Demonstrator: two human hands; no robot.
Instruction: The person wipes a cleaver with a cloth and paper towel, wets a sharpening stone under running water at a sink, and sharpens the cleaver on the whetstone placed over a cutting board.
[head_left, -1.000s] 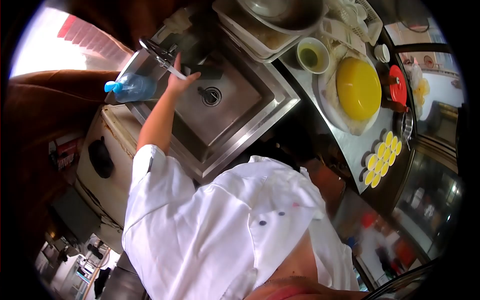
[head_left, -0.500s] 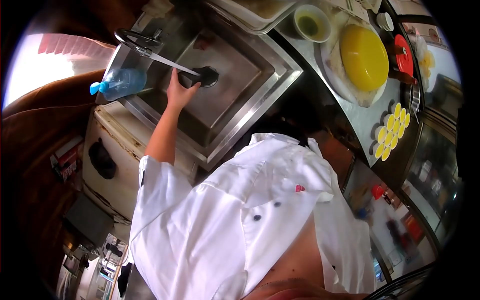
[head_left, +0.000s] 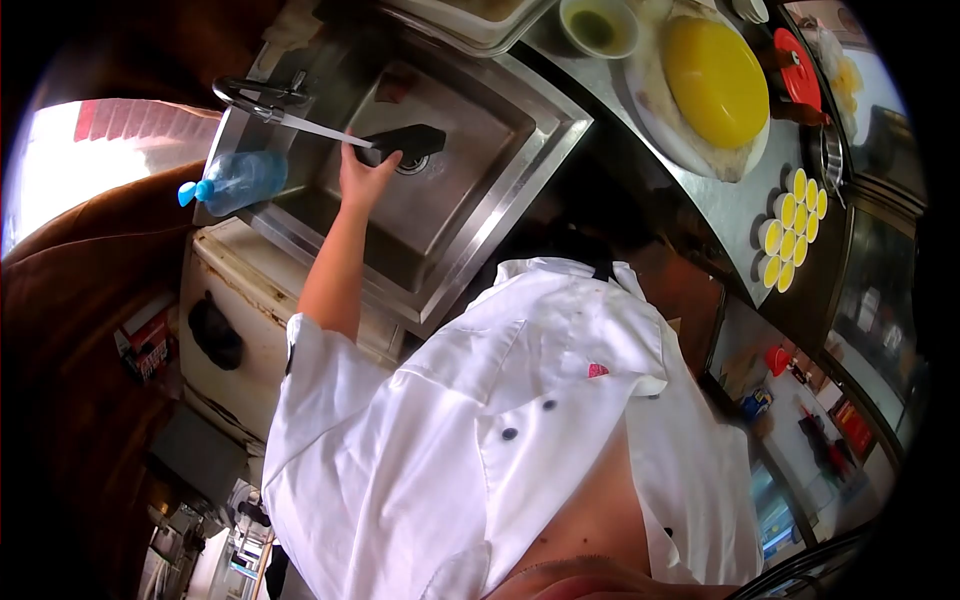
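My left hand (head_left: 365, 180) is over the steel sink (head_left: 470, 200), its fingers and thumb closed around a small black box-like object (head_left: 410, 145). A stream of water (head_left: 320, 131) runs from the curved tap (head_left: 250, 105) onto the end of the object nearest my fingers. Just beneath it, part of the round drain (head_left: 410, 165) shows. What exactly the black object is, I cannot make out. My right hand does not appear in the picture.
Left of the sink lies a blue pump bottle (head_left: 245, 182). On the right counter are a bowl of green liquid (head_left: 600, 27), a large yellow round (head_left: 717, 80) on a pale board and several small yellow-filled cups (head_left: 795, 225). A white tray (head_left: 470, 20) sits beyond the sink.
The black object has been turned and raised in my left hand, so its long side shows and the drain is partly uncovered. Water keeps running. The whole view has shifted slightly.
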